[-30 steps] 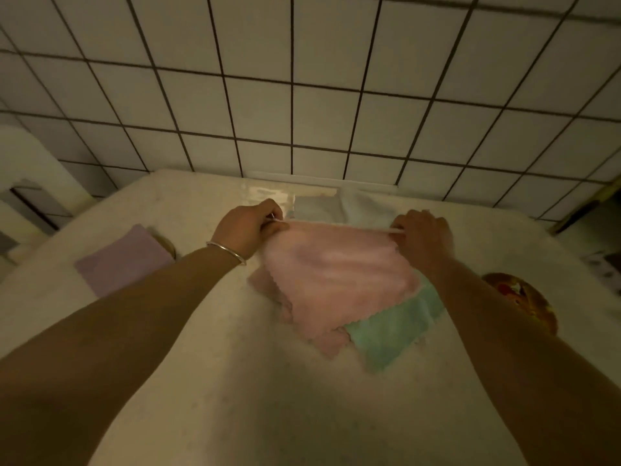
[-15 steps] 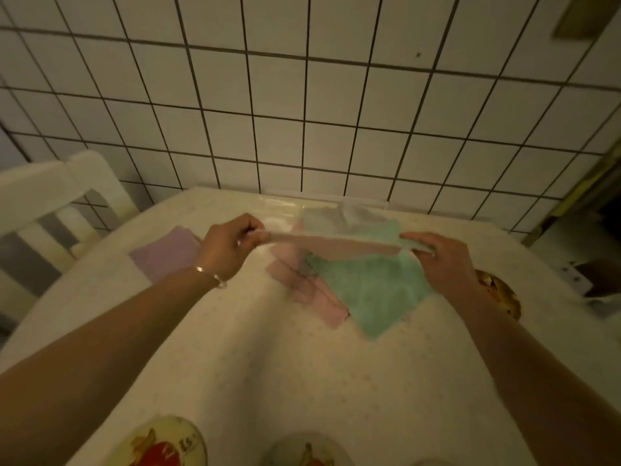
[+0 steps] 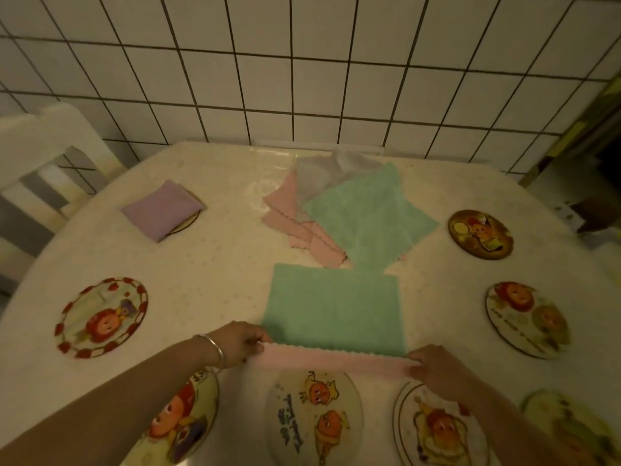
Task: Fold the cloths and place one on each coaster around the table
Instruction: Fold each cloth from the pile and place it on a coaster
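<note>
Only one coaster [image 3: 188,220] is filled — lilac cloth [image 3: 163,209] folded.

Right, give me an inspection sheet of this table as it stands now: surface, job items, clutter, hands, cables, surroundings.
Surface: pale table with a light patterned cover.
Job's things: folded purple cloth on a far-left coaster; seven bare picture coasters in view, for example the red-rimmed coaster; cloth pile at the far middle, green on top, pink and grey beneath; green cloth lies flat before the person, with a pink cloth held at its near edge.
Clutter: nothing seen.
Grippers: left hand and right hand each pinch one end of the pink cloth.
Cables: nothing seen.
Surroundings: white tiled wall behind; white chair at left.
</note>
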